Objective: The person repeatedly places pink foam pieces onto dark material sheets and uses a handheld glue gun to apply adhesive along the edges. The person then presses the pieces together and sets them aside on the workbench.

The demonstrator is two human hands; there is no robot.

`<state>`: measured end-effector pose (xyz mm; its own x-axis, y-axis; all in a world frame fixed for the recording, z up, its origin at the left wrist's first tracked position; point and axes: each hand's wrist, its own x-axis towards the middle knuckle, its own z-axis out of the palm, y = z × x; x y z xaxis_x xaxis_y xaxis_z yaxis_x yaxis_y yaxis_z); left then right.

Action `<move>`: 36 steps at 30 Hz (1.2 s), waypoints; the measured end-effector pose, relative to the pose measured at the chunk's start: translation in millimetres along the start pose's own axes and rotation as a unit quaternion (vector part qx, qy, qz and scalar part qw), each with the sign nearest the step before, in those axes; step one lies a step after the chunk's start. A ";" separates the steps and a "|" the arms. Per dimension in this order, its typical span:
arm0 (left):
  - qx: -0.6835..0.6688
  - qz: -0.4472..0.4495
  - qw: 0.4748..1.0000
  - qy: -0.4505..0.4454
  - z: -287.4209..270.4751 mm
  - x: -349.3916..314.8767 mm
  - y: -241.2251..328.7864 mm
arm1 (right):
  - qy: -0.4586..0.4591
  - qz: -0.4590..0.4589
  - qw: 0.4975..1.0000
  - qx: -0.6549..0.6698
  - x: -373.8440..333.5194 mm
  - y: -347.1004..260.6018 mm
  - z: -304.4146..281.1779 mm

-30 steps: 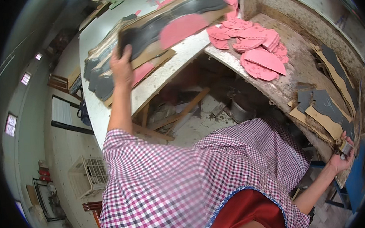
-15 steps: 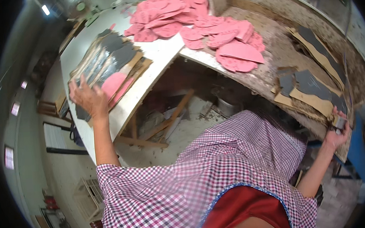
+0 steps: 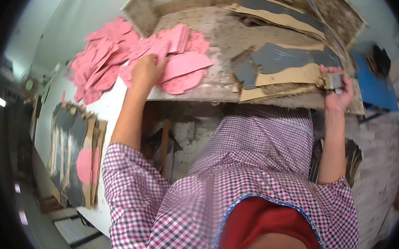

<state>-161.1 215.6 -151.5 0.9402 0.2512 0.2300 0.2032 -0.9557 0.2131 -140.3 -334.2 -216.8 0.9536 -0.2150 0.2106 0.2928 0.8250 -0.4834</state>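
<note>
My left hand (image 3: 145, 73) reaches into the loose heap of pink cut-out pieces (image 3: 185, 73), fingers curled, with a pink piece (image 3: 160, 50) between thumb and fingers. The fingertips are partly hidden. At the right, my right hand (image 3: 338, 95) grips a flat brush (image 3: 333, 81) with a metal band, palm turned up. The brush is over the right end of the grey and tan wavy-edged pieces (image 3: 287, 60) lying on the stained worktop (image 3: 217, 39).
A taller pink pile (image 3: 102, 62) lies on the white table (image 3: 105, 113) at the left. Nearer on it is a stack of grey strips (image 3: 66, 148) with a pink piece (image 3: 85, 165) on it. More grey and tan pieces (image 3: 279, 15) lie farther back. A blue surface (image 3: 376, 86) stands at right.
My left hand has left the grey stack and moved right and away to the pink pieces. My right hand still holds the brush. The view has turned to the right.
</note>
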 end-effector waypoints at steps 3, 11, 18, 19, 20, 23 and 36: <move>0.088 0.046 0.986 0.131 -9.8 2.5 -3.4 | -0.020 0.022 0.998 0.046 0.6 1.2 2.0; -0.220 0.178 0.955 -0.088 5.4 6.7 56.6 | -0.010 0.001 0.999 0.030 0.5 -2.0 -5.4; -0.037 0.229 0.972 0.029 3.5 -20.7 65.6 | -0.040 -0.049 0.998 -0.023 -21.6 -18.3 35.1; -0.013 0.252 0.967 0.026 -2.2 -24.0 70.6 | -0.060 -0.079 0.993 -0.058 -23.9 -23.4 45.6; -0.003 0.249 0.968 0.016 -7.1 -27.8 73.3 | -0.083 -0.103 0.987 -0.091 -24.5 -26.4 61.6; 0.005 0.230 0.973 -0.015 -4.0 -20.6 68.9 | -0.142 -0.183 0.956 -0.180 -23.4 -25.8 93.0; -0.045 0.198 0.978 0.047 -2.1 -22.5 68.7 | -0.075 -0.279 0.815 -0.503 -24.0 -17.1 103.5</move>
<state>-168.8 144.7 -140.0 0.9106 -0.1181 0.3960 -0.2000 -0.9645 0.1723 -175.4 -289.0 -125.6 0.6559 -0.2813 0.7005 0.6587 -0.2399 -0.7131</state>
